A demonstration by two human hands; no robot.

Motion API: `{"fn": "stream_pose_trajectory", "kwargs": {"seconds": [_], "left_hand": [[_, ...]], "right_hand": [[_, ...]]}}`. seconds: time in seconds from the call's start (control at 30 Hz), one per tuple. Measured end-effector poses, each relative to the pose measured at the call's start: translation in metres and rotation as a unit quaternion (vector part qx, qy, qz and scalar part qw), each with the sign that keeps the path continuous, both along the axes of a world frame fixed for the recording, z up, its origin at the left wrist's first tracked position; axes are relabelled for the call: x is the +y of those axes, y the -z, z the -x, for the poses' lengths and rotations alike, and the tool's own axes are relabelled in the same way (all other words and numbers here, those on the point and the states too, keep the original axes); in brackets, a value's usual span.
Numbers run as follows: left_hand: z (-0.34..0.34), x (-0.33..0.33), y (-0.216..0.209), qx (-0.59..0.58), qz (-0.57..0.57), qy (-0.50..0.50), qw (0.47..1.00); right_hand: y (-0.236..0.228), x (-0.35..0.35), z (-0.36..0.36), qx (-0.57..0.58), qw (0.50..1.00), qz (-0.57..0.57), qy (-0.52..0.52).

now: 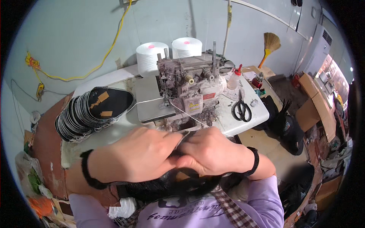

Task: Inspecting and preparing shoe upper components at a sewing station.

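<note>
My left hand (138, 152) and my right hand (211, 150) meet in front of the sewing machine (194, 83). Both have their fingers closed on a black fabric piece (176, 152), mostly hidden by the hands. White thread (190, 116) runs from the machine's needle area down toward my right hand. More black material with a tan patch (183, 175) shows beneath my wrists, over my lap. To the left on the table lies a fanned stack of black rounded pieces (114, 100) with white stitched edges; the top one bears tan patches.
Two white thread cones (151, 60) stand behind the machine. Right of it are black-handled scissors (241, 108), a red-capped bottle (234, 79) and a small red bottle (257, 79). Black items (291, 131) hang at the table's right side, near cardboard (317, 106). A yellow cord (95, 72) hangs on the wall.
</note>
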State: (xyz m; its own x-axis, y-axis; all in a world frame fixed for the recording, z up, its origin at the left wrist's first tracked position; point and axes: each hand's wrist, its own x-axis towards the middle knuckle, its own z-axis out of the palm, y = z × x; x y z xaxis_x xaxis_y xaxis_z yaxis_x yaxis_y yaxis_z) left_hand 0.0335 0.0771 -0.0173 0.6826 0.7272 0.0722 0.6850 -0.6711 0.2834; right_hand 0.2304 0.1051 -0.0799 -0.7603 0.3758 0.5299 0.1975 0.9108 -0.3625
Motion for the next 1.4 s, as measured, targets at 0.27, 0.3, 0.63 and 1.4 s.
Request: {"fn": "stream_pose_trajectory", "kwargs": {"seconds": [0.27,0.3,0.63,1.4], "left_hand": [[-0.002,-0.031,0.019,0.074,-0.271,0.087,0.956],[-0.001,-0.036,0.018,0.093,-0.304,0.111,0.942],[0.104,-0.017,0.006,0.090,-0.465,-0.167,0.865],[0.190,-0.379,0.219,-0.485,0.049,-0.779,0.395]], "right_hand": [[0.000,-0.020,0.004,-0.022,0.991,-0.111,-0.076],[0.000,-0.024,0.003,-0.012,0.989,-0.112,-0.098],[-0.001,-0.032,-0.069,0.002,0.991,0.024,-0.132],[0.163,0.042,-0.102,0.159,0.859,0.359,0.327]]}}
